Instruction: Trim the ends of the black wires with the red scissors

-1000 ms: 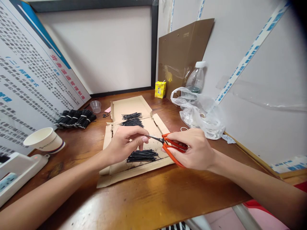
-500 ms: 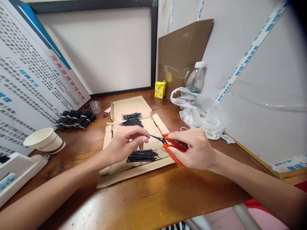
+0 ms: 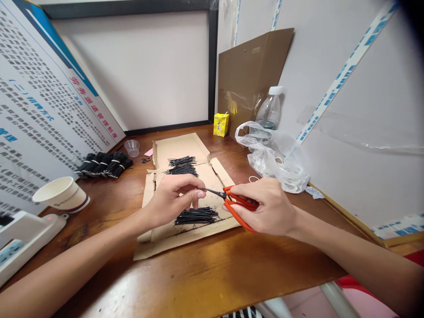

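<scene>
Orange-handled scissors (image 3: 239,204) are gripped in my right hand (image 3: 268,207), their dark blades pointing left. At the blade tip, my left hand (image 3: 177,196) is closed in a pinch between thumb and forefinger; whatever it holds is too small to make out. Both hands hover over a flattened cardboard sheet (image 3: 185,145). Just below my left fingers lies a pile of thin black strands (image 3: 196,215), which look like cut wires or tubes. Beyond the hand are two smaller piles of the same strands (image 3: 182,169), partly covered by my knuckles. Dark crumbs are scattered across the cardboard.
Tied black bundles (image 3: 106,164) sit at the left, near a clear plastic cup (image 3: 131,148) and a paper cup (image 3: 61,194). A power strip (image 3: 29,243) lies at the near left. On the right are a plastic bag (image 3: 278,159), a bottle (image 3: 270,110) and a yellow carton (image 3: 220,125).
The scissors and my right hand have shifted very slightly left, towards my left fingertips. My left hand and the piles look unchanged.
</scene>
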Available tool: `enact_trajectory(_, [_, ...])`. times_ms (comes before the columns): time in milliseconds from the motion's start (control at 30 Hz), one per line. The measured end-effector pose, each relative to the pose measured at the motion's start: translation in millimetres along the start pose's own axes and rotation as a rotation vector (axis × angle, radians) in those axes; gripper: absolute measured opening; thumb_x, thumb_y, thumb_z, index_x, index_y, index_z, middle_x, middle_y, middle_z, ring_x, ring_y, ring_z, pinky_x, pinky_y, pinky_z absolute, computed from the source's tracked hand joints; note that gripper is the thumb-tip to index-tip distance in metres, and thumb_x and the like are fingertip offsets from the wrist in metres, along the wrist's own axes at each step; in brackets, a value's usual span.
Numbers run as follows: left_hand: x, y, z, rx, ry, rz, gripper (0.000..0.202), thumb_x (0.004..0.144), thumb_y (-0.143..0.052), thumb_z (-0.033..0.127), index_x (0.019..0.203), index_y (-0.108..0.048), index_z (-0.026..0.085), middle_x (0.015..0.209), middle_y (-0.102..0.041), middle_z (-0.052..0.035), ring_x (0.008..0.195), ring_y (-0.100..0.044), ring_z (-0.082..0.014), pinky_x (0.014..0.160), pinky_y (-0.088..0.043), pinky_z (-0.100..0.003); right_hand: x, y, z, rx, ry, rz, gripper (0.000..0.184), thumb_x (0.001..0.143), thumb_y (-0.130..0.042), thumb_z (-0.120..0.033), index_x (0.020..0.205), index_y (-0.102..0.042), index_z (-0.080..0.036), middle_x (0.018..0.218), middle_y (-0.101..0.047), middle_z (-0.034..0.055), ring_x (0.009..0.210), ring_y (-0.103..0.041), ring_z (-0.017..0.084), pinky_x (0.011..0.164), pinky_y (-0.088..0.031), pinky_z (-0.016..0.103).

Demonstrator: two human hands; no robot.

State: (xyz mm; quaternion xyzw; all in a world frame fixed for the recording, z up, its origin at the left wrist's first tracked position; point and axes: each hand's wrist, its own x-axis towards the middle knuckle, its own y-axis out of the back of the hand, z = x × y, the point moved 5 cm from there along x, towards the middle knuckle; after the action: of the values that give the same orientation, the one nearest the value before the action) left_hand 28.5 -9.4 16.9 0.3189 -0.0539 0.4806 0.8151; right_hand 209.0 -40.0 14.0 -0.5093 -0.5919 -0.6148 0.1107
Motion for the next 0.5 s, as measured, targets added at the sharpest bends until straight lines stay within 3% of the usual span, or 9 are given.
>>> enact_trajectory(300, [0.6,1.6,1.3,0.036,-0.017,0.004,0.014,0.088,-0.062,0.025,0.081,-0.063,0.012,0.070,-0.061,-0.0022,0.051,-0.060,-0.0091,0.046,-0.048,-0.018,0.1,2.7,-0.5,-0.034,-0.016,0.050,0.013,0.079,-0.060,-0.020,0.067,-0.064,-0.016,0.048,-0.057,-0.0030,0.039,-0.041,0.006,0.043,-0.030,0.020])
enact_trajectory(400, [4.3,8.4,-3.0,0.267,-0.059,0.034,0.017,0.086,-0.064,0.028,0.079,-0.064,0.013,0.067,-0.062,-0.0014,0.050,-0.055,-0.0083,0.047,-0.044,-0.018,0.8,3.3,2.4,-0.043,-0.030,0.064,0.013,0.078,-0.061,-0.022,0.067,-0.063,-0.016,0.048,-0.057,-0.0032,0.039,-0.042,0.006,0.043,-0.032,0.019])
enact_trajectory(500, [8.6,17.4,-21.5,0.595,-0.100,0.042,0.017,0.086,-0.064,0.029,0.078,-0.067,0.015,0.065,-0.065,-0.0009,0.054,-0.054,-0.0097,0.054,-0.043,-0.021,1.0,2.7,6.1,-0.058,-0.048,0.067,0.012,0.078,-0.061,-0.022,0.068,-0.063,-0.016,0.051,-0.059,-0.0020,0.039,-0.043,0.006,0.043,-0.032,0.019])
